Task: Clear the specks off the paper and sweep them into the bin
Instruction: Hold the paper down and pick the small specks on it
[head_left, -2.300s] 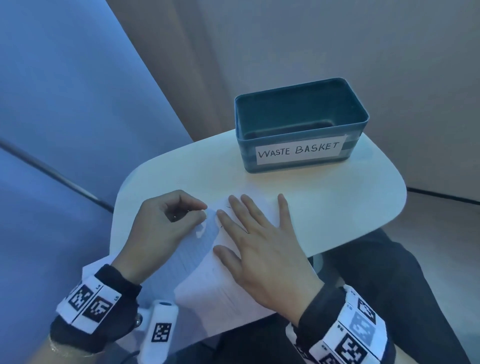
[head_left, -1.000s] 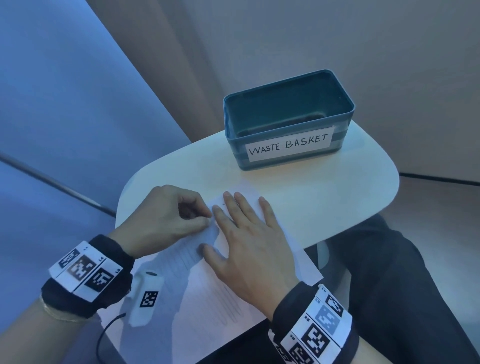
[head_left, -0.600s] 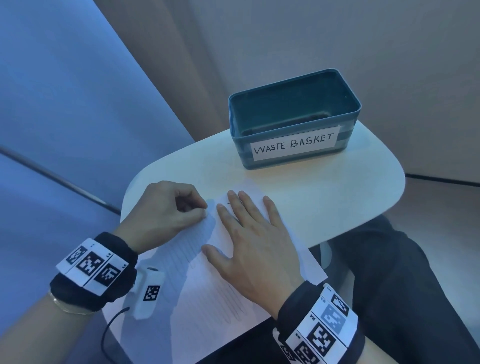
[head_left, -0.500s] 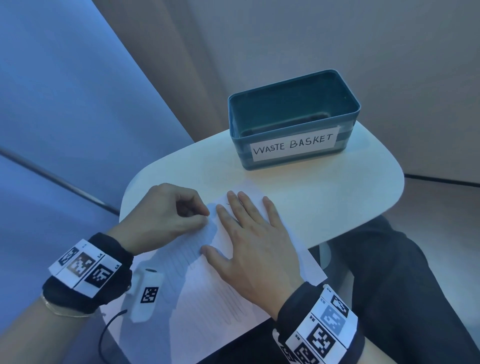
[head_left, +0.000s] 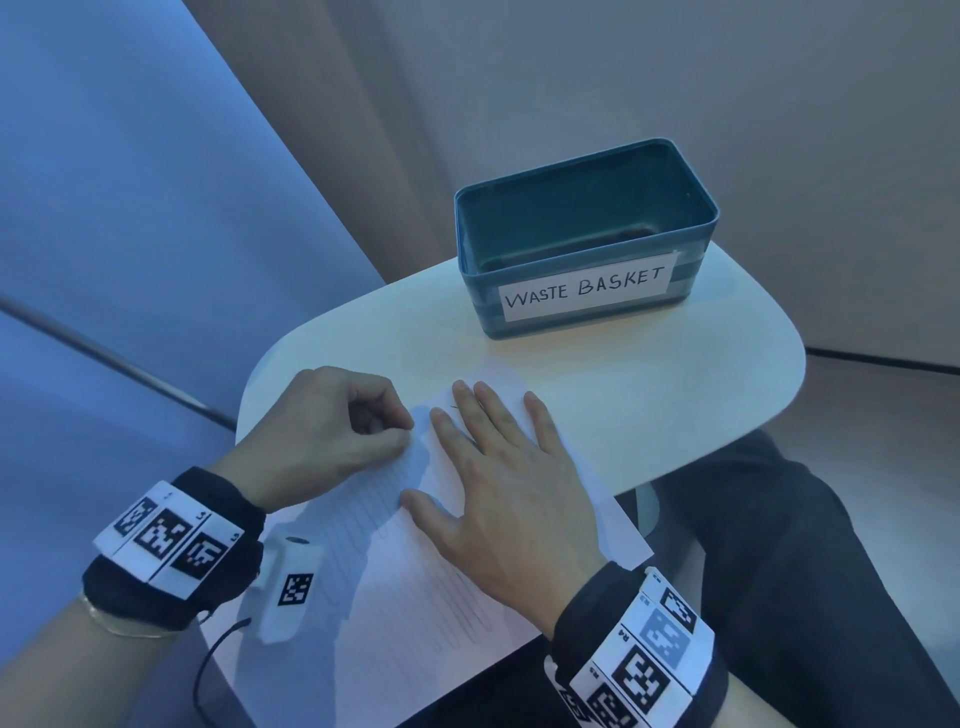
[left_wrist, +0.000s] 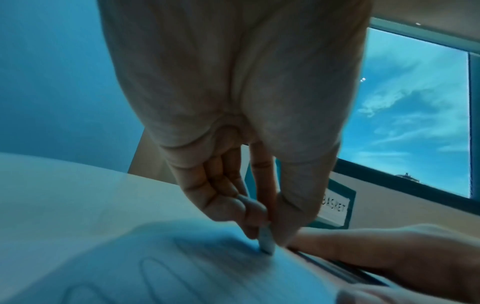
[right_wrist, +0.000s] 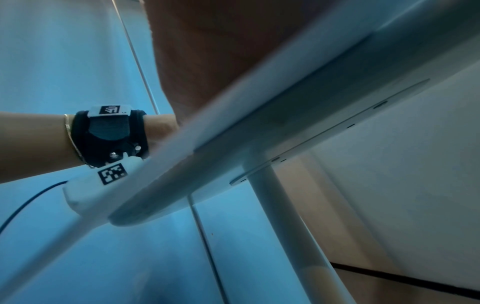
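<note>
Little has been shifted since the earlier frames; both hands are kept on the paper (head_left: 415, 587).

An eraser (left_wrist: 266, 240), seemingly, is pinched upright in the left hand (head_left: 332, 431), tip on the sheet. The right hand (head_left: 498, 493) is laid flat, fingers straight, at its 3 o'clock. The bin (head_left: 587, 234) stands at 1 o'clock, nearer the right hand; specks cannot be made out.
</note>
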